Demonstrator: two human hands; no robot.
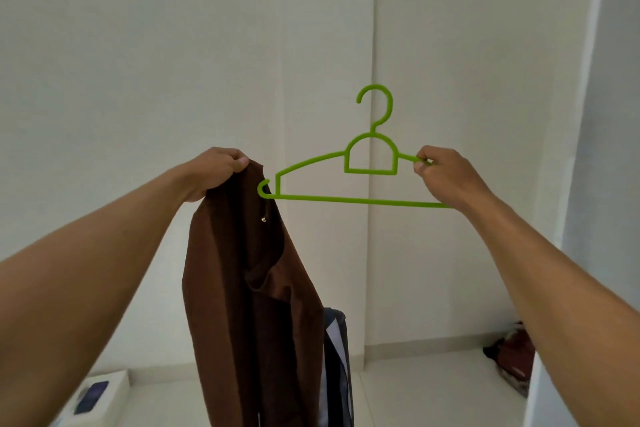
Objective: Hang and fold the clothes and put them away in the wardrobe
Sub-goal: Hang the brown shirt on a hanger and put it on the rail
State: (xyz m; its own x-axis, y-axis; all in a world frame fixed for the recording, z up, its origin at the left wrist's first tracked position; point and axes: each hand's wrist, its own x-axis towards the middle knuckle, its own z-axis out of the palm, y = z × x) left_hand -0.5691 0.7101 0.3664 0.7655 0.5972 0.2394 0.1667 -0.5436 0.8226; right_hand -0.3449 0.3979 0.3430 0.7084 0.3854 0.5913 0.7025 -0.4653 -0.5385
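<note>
A brown garment [242, 288] hangs straight down from my left hand [214, 172], which pinches its top edge near the collar. To its right, my right hand [445, 177] grips the right end of a bright green plastic hanger [346, 199], held level with its hook pointing up. The hanger's left tip touches or slips just into the garment's top opening. Both arms are raised in front of white wardrobe panels [207, 62].
A dark striped garment [337, 367] hangs or lies behind the brown one. A white box [100, 392] with a dark item sits at the lower left. A reddish-brown bundle [512, 357] lies at the lower right, beside a white side panel [602, 114].
</note>
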